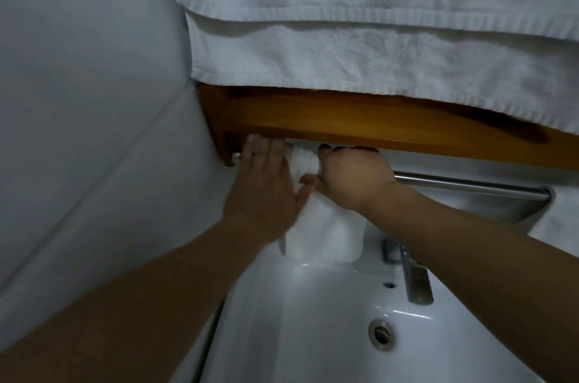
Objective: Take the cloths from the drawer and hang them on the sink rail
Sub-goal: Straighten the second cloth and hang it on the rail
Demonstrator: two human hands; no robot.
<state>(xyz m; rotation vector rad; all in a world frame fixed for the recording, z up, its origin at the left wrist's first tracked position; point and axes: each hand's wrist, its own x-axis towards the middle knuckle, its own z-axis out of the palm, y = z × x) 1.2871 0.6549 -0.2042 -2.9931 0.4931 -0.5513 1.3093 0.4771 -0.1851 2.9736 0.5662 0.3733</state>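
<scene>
White terry cloth (322, 226) hung draped over the left end of a metal rail (470, 184) fixed above the back edge of a sink (313, 320). Both bare forearms reached up and forward from the bottom of the view.

The left hand (266, 182) lay flat against the cloth's left side, fingers straight and pointing up toward the rail's wall mount, thumb spread to the right across the fabric. It pressed rather than gripped. The right hand (354, 175) was turned knuckles-up, its fingers curled over the rail and the bunched top of the cloth, thumb tucked beneath, grasping the cloth there.

The cloth looked soft and nubby where it was gathered at the rail, and smoother where it fell in a folded rectangle, its lower edge reaching the sink's back rim.

The rail was a round, brushed-metal bar. Just above it ran a glossy amber wooden shelf (376, 122), and over the shelf hung a large white towel (376, 38) with ribbed hems, in two layers. The sink was shiny white ceramic, with a square chrome tap (413, 279) at the back edge and a round metal drain (380, 334).
</scene>
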